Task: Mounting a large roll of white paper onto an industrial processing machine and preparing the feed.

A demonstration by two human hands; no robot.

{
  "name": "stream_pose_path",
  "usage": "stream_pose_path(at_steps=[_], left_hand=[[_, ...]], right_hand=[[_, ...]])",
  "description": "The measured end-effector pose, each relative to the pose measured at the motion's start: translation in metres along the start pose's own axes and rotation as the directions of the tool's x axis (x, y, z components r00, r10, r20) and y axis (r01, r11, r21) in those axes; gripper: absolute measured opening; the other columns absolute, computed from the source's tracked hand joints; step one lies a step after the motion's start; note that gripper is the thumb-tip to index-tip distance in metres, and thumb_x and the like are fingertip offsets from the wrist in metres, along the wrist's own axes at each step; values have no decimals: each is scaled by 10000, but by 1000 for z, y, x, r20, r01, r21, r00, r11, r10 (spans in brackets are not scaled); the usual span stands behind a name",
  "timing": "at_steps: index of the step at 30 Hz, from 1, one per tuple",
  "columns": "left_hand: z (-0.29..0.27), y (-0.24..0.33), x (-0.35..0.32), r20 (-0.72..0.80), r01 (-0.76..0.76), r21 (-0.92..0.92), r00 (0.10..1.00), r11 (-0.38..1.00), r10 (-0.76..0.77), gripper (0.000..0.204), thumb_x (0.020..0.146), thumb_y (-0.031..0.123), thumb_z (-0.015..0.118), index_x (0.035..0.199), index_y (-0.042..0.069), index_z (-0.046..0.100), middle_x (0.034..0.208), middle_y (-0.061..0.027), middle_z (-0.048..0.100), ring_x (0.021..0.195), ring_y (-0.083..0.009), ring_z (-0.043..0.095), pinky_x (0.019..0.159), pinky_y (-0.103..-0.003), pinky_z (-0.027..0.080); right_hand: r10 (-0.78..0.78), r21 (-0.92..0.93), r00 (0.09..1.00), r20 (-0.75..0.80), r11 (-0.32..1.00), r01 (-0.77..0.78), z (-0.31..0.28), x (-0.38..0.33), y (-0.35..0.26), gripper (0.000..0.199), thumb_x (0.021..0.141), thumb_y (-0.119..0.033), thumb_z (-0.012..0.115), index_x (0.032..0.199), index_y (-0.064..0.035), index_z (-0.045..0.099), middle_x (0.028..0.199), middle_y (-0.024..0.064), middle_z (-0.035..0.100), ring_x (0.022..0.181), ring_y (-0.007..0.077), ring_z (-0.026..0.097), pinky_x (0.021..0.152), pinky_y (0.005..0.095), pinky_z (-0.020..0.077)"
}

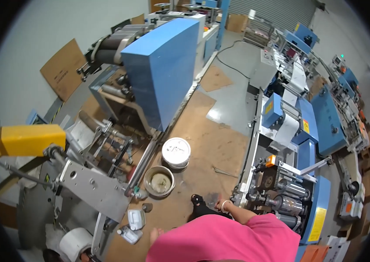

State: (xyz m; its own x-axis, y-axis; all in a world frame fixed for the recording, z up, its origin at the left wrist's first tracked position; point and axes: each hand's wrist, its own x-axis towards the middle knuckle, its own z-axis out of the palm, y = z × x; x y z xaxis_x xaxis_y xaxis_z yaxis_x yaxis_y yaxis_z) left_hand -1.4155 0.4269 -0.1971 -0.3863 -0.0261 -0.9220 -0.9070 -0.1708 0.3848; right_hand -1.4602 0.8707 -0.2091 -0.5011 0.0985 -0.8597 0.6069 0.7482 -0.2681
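My right hand (219,205), with a pale band (224,204) at the wrist, hangs low at the right of my dark-trousered leg. It is close to my black sandal (197,200) and a dark smudge on the floor covering; its fingers are too small to read. My left hand (155,234) shows only in part beside my pink top (220,240), fingertips apart and nothing seen in them. Nearest to it are two clear plastic jugs (136,219), one upright, the other (130,235) apparently lying over. A small brown lump (147,207) sits just beyond them.
Ahead stand a lidded white bucket (176,152) and an open bucket (170,185) with murky liquid. Brown sheeting (202,144) covers the floor, a thin rod (225,172) on it. Blue machines with rollers line the left (163,74) and right (320,209). A yellow arm (32,139) juts at left.
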Motion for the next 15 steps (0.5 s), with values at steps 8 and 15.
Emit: stream_pose_path(at_steps=[8, 15], left_hand=[[96, 75, 83, 681, -666, -488, 112, 563, 723, 230, 844, 196, 368, 643, 83, 386, 517, -33, 408, 432, -168, 387, 419, -342, 332], [233, 221, 9, -36, -21, 274, 999, 962, 32, 200, 821, 138, 385, 661, 29, 438, 541, -95, 471, 397, -184, 425, 348, -289, 333]], right_hand=[[-89, -46, 992, 86, 995, 93, -58, 51, 16, 380, 755, -321, 495, 1009, -64, 612, 1059, 158, 580, 1025, 297, 530, 856, 372, 418], [-50, 351, 991, -122, 932, 90, -100, 84, 41, 220, 779, -286, 574, 734, -72, 550, 618, 25, 512, 524, 152, 466, 442, 316, 405]])
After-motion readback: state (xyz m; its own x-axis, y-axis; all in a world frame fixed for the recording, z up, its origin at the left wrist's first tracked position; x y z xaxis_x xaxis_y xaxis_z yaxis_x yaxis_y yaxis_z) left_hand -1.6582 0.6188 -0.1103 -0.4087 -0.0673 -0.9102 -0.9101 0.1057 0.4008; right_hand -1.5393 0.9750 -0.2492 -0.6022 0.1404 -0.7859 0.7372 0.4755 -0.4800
